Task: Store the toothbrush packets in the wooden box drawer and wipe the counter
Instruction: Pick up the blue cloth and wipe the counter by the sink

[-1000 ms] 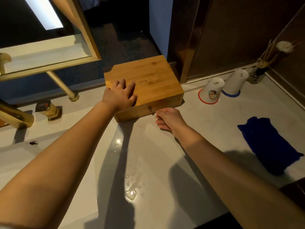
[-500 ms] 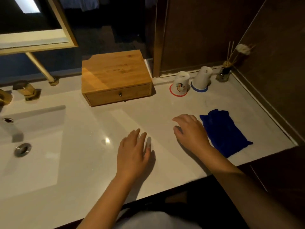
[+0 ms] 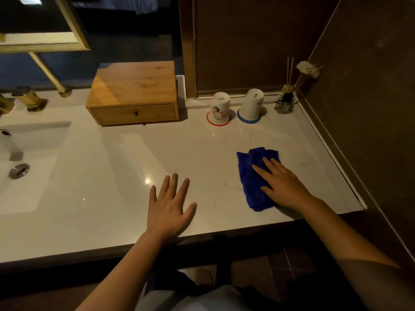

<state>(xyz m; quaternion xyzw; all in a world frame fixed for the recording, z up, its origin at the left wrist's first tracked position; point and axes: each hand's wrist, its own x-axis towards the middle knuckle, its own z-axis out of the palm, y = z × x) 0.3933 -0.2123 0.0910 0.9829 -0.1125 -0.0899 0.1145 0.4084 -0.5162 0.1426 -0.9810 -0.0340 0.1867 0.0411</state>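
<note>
The worktop runs from one sink at the left to the wall at the right, with bare surface across its middle and near edge. One box, drawer closed, sits far left of centre; two upturned cups stand right of it. One cloth lies near right under the right hand, fingers straight. The left hand lies flat, fingers released.

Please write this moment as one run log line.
drawer: closed | right hand: flat on cloth | left hand: open, on counter
</note>
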